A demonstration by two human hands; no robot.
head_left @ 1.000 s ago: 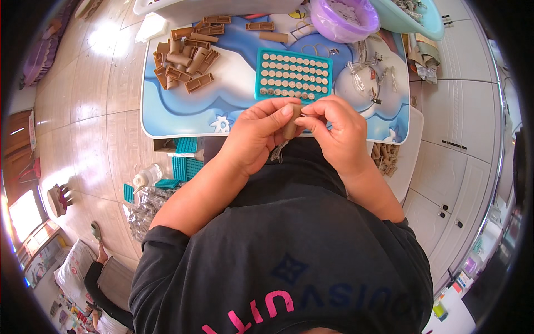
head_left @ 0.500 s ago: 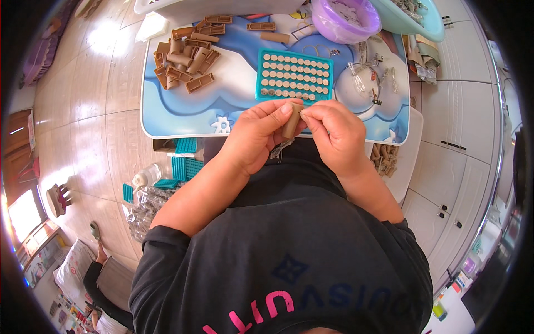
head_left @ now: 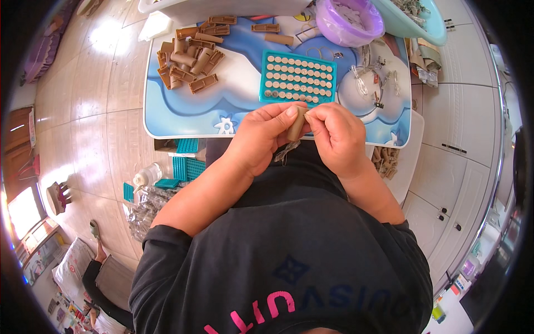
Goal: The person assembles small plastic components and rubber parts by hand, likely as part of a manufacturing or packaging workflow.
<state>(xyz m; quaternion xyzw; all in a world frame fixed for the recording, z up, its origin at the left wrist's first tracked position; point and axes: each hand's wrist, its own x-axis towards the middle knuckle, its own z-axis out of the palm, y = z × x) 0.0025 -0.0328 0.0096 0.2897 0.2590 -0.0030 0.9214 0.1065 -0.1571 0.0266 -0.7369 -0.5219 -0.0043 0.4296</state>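
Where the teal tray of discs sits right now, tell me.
In the head view, the teal tray lies on the table just right of centre, beyond the held brown tube and right of the brown casing pile.

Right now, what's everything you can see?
Table: one, blue-white, ahead
Tray: one, teal, on table
Discs: five rows, mostly pale, in tray
Casing pile: one, brown, table's left
Loose casings: two, brown, table's far side
Tub: one, whitish, far edge
Bowl: one, purple, far right
Basin: one, turquoise, right of bowl
Wires: several, pale, table's right
Spare trays: several, teal, person's left
Cabinets: several, whitish, right
Held casing: one, brown, near tray
Shirt: one, black, on person
Left hand: one, bare, gripping held casing
Right hand: one, bare, pinched beside it
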